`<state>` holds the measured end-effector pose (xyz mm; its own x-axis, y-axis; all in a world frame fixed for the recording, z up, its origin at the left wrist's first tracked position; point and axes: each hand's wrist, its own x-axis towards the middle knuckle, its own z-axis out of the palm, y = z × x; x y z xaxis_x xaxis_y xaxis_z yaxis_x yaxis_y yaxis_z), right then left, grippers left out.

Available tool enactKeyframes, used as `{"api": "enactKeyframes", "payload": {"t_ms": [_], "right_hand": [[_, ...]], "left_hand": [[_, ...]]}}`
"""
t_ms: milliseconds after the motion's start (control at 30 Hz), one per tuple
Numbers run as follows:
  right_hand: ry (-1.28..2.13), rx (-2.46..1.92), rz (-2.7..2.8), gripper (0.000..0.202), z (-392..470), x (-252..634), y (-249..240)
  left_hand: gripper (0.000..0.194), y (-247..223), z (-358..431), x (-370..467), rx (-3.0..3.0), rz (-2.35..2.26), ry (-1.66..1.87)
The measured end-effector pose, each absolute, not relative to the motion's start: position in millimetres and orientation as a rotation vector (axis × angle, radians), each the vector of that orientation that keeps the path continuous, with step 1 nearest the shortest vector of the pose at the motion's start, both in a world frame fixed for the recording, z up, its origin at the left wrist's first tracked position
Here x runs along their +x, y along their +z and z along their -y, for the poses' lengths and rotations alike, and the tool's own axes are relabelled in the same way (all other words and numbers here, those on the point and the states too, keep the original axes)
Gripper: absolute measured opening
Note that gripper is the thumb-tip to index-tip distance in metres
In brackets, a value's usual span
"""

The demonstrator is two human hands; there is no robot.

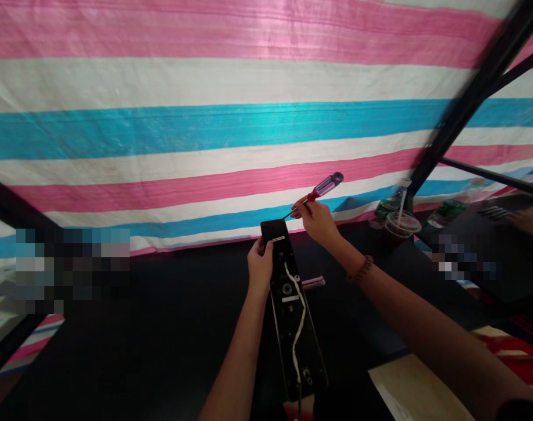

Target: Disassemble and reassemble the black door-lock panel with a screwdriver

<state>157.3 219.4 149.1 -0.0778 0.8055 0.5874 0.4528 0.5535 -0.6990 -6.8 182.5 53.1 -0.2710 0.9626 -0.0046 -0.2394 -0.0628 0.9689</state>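
Note:
A long black panel point(288, 327) with a white cable point(302, 316) along it and small pale labels lies lengthwise toward me on the black table. My left hand point(260, 262) grips its far left edge, thumb on the top face. In my right hand point(314, 217) is a screwdriver point(325, 186) with a clear purple and red handle, held by the shaft near the handle. Its tip is at the far right corner of the panel; whether it touches is too small to tell. Beside the panel's right edge lies a pinkish rod-like object point(314, 283).
On the right stand a plastic cup point(402, 225) with dark drink and straw, and a bottle point(387, 207). Another person's hand point(532, 221) rests at a second black table point(503, 257). Striped sheeting point(231, 128) hangs behind, with dark metal bars point(472, 99) at the sides.

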Motion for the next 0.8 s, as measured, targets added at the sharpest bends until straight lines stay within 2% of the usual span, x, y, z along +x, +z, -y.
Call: {"api": "enactKeyframes", "payload": {"t_ms": [500, 800], "right_hand": [[0.383, -1.099, 1.787, 0.022, -225.9, 154.6, 152.2], [0.365, -1.083, 1.783, 0.026, -229.1, 156.1, 158.5]], "left_hand": [[0.050, 52.9, -182.6, -5.9, 0.880, -1.158, 1.553], [0.048, 51.1, -182.4, -5.7, 0.862, -1.137, 1.562]]}}
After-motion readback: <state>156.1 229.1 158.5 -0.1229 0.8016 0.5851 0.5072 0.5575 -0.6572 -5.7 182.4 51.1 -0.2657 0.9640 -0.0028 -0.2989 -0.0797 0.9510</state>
